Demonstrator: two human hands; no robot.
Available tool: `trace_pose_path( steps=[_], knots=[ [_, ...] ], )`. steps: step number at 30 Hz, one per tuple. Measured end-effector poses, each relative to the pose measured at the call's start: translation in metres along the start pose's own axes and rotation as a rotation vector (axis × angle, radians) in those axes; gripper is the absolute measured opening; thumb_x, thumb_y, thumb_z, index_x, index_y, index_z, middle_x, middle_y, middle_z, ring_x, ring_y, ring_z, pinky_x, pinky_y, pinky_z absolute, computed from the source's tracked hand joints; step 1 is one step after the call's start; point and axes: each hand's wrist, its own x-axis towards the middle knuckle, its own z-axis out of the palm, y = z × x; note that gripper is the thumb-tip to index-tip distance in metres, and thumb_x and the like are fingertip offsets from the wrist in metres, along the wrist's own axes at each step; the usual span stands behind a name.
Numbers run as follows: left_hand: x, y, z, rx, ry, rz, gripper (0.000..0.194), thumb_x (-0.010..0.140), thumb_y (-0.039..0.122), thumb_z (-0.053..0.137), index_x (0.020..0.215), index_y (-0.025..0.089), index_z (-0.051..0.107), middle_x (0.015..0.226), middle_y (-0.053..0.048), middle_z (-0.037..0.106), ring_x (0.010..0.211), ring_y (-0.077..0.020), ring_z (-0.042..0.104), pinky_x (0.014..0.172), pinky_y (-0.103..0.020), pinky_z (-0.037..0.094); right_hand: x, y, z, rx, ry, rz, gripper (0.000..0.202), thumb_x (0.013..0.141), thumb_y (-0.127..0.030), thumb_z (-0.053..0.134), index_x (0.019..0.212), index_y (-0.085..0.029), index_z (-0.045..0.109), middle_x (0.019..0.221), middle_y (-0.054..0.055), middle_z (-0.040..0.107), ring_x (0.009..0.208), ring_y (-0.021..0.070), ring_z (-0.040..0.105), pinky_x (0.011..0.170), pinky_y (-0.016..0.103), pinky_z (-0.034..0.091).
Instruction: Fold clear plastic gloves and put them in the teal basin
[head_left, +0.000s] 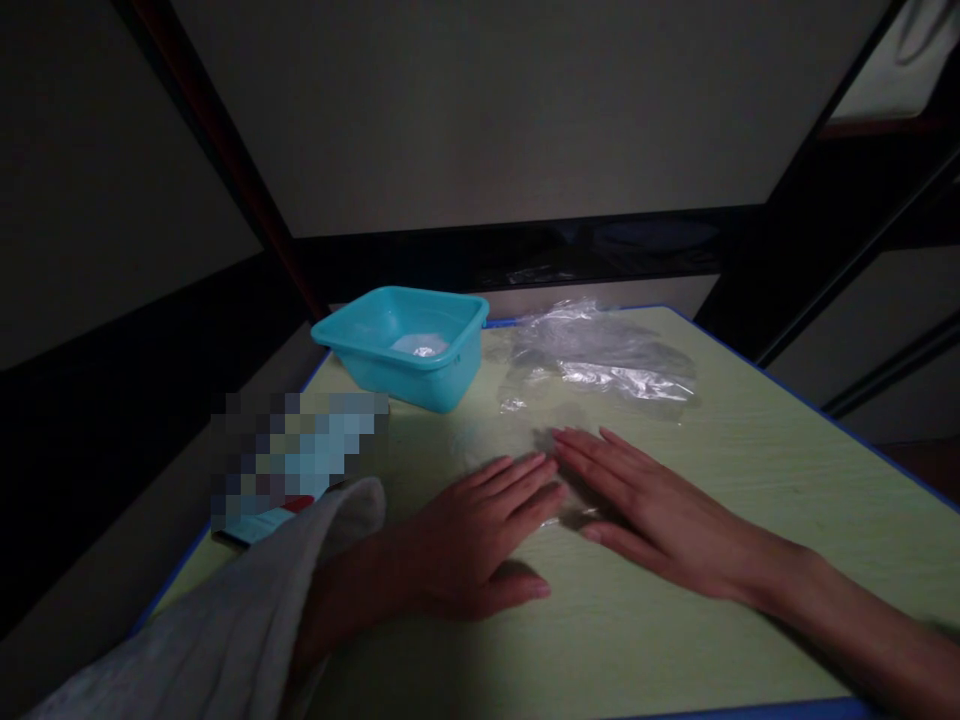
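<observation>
My left hand (487, 535) lies flat, palm down, with its fingers stretched toward the right and the thumb apart. Facing it, my right hand (652, 510) is also palm down, fingers extended and thumb spread. The fingertips of both hands nearly meet over a thin piece of clear plastic (551, 522), mostly hidden beneath them. Beyond the hands a crumpled heap of clear plastic bags (607, 350) rests on the pale table (757, 470). A turquoise plastic basin (442, 385) stands behind my left hand, with some clear plastic (426, 346) inside it.
Left of my left hand lies a flat boxlike object (315, 460), blurred out by pixels. The table has a blue edge (825, 425). Close behind it rises a light panel (480, 120) with a dark band along its bottom.
</observation>
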Motion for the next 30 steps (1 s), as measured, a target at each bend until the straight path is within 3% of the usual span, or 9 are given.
trace_pose_path(
  steps=[4,7,14,21,26,30],
  knots=[
    [0.001,0.000,0.001,-0.018,-0.008,0.000,0.071,0.084,0.049,0.048,0.139,0.009,0.028,0.147,-0.019,0.021,0.137,-0.0280,0.014,0.110,-0.046,0.020,-0.003,0.000,0.010,-0.048,-0.117,-0.090,0.078,0.090,-0.050,0.037,0.144,-0.009,0.000,0.146,0.022,0.020,0.135,0.0285,0.021,0.107,0.054,0.024],
    [0.001,-0.002,0.001,-0.036,0.007,0.018,0.070,0.084,0.049,0.049,0.139,0.011,0.028,0.148,-0.019,0.019,0.137,-0.0297,0.014,0.109,-0.048,0.020,-0.006,0.002,0.012,-0.062,-0.121,-0.095,0.081,0.090,-0.051,0.037,0.143,-0.010,-0.008,0.147,0.022,0.016,0.135,0.0282,0.019,0.107,0.054,0.023],
    [-0.001,-0.001,0.001,-0.015,-0.031,0.011,0.064,0.084,0.047,0.052,0.138,0.019,0.032,0.149,-0.018,0.015,0.137,-0.0322,0.011,0.108,-0.052,0.020,-0.007,0.003,0.012,-0.048,-0.108,-0.089,0.082,0.089,-0.052,0.039,0.143,-0.013,-0.009,0.148,0.019,0.015,0.135,0.0282,0.019,0.107,0.054,0.023],
    [-0.001,-0.001,0.001,-0.027,-0.002,0.026,0.064,0.084,0.049,0.050,0.137,0.017,0.034,0.148,-0.019,0.016,0.137,-0.0315,0.011,0.109,-0.050,0.018,-0.006,0.003,0.012,-0.033,-0.111,-0.080,0.084,0.088,-0.052,0.040,0.143,-0.015,-0.010,0.147,0.019,0.016,0.134,0.0285,0.020,0.107,0.055,0.022],
    [-0.002,-0.003,0.004,-0.024,0.054,0.065,0.074,0.084,0.055,0.046,0.141,0.013,0.024,0.148,-0.020,0.013,0.138,-0.0313,0.008,0.109,-0.052,0.018,-0.006,0.004,0.009,0.004,-0.086,-0.096,0.084,0.088,-0.054,0.039,0.143,-0.015,-0.010,0.147,0.019,0.017,0.133,0.0298,0.024,0.105,0.057,0.023],
    [-0.006,-0.003,0.004,-0.006,0.134,0.041,0.075,0.085,0.052,0.044,0.141,0.009,0.020,0.148,-0.021,0.015,0.138,-0.0288,0.011,0.109,-0.050,0.021,-0.007,0.007,-0.002,0.001,-0.025,-0.117,0.079,0.088,-0.048,0.044,0.145,-0.013,0.003,0.143,0.018,0.033,0.130,0.0281,0.034,0.103,0.053,0.031]
  ],
)
